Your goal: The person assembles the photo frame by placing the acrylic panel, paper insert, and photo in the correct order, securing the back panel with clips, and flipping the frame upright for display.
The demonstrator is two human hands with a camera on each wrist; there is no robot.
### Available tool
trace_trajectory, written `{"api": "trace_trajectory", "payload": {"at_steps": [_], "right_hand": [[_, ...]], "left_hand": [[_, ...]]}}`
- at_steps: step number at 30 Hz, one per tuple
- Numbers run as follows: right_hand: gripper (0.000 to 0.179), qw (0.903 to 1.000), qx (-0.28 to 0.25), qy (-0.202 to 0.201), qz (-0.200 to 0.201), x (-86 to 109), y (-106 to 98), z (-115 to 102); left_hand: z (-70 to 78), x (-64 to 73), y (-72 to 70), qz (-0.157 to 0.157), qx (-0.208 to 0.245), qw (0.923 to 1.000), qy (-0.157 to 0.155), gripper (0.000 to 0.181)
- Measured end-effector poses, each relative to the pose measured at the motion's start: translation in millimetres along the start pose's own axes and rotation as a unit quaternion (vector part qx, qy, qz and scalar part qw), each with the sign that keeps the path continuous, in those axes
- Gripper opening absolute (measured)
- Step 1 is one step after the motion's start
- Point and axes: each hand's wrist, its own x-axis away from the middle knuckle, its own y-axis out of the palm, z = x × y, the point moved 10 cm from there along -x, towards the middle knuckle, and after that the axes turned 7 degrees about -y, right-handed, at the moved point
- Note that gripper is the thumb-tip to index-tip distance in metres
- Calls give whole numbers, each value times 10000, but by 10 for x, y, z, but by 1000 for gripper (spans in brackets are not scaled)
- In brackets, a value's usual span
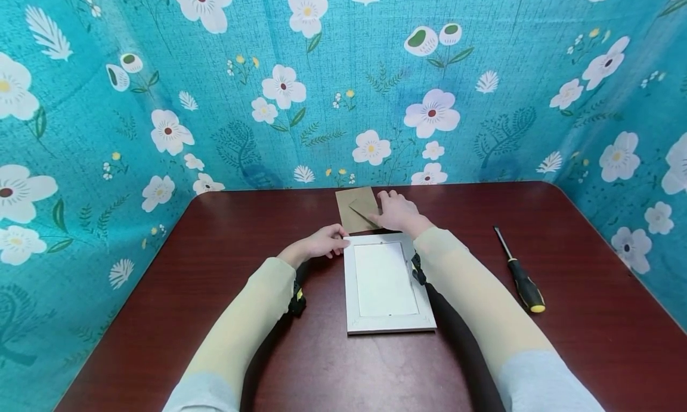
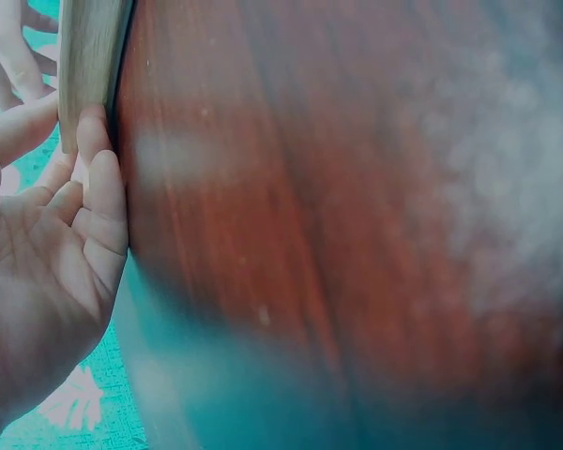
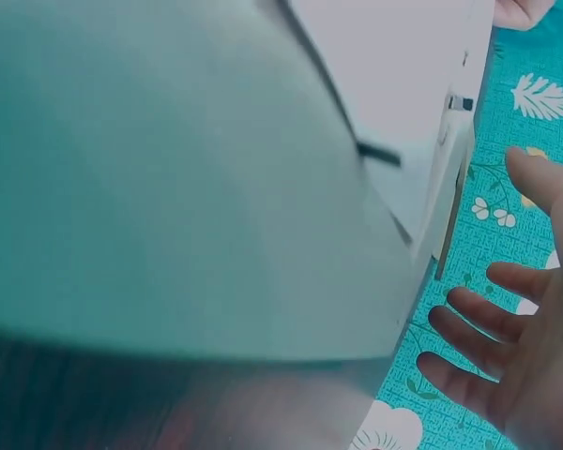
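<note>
A white picture frame (image 1: 352, 293) lies face down on the table, a white panel (image 1: 385, 281) filling its opening. My left hand (image 1: 321, 242) pinches the frame's far left corner; in the left wrist view the thumb and fingers meet at the frame's pale wooden edge (image 2: 86, 66). Just beyond the frame is a brown backing board (image 1: 349, 210) with a stand flap (image 1: 366, 207) on it. My right hand (image 1: 401, 212) is over the board's right side, fingers spread and relaxed, as the right wrist view also shows. Small metal tabs (image 3: 460, 103) line the frame's opening.
A screwdriver (image 1: 526, 285) with a black and yellow handle lies right of my right forearm. The dark red table (image 1: 241, 221) ends at the back against a turquoise flowered cloth (image 1: 333, 102). Dark wrist straps (image 1: 297, 301) sit under both forearms.
</note>
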Motion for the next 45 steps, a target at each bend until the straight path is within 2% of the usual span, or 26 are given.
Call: {"api": "trace_trajectory", "payload": {"at_steps": [4,10,15,20,24,31,35,45], "right_hand": [[69,9996,264,1,-94,-31,47,-34],[71,9991,395,-37,-148,-61,88,-89],[68,9983,519,-9,-263,-62,104,-90],[63,9955,860,-46,-383,-84,122,-104],[53,9935,1005,-70,-522,-110,147,-136],[24,9961,668,-33,-572,-169,150,-161],[21,9973,462,-40,-564,-182,152,-166],[19,9984,385,-139,-399,-156,99,-142]], "left_hand": [[11,9,-1,-5,10,10000,28,16],[16,11,-3,21,16,10000,25,16],[5,-6,5,-2,12,10000,7,17],[7,-7,18,-15,-20,10000,5,18],[12,6,31,-30,-57,10000,17,18],[10,0,5,33,-68,10000,27,18],[12,0,-3,32,-82,10000,9,17],[-1,-7,4,-16,-36,10000,-50,17]]}}
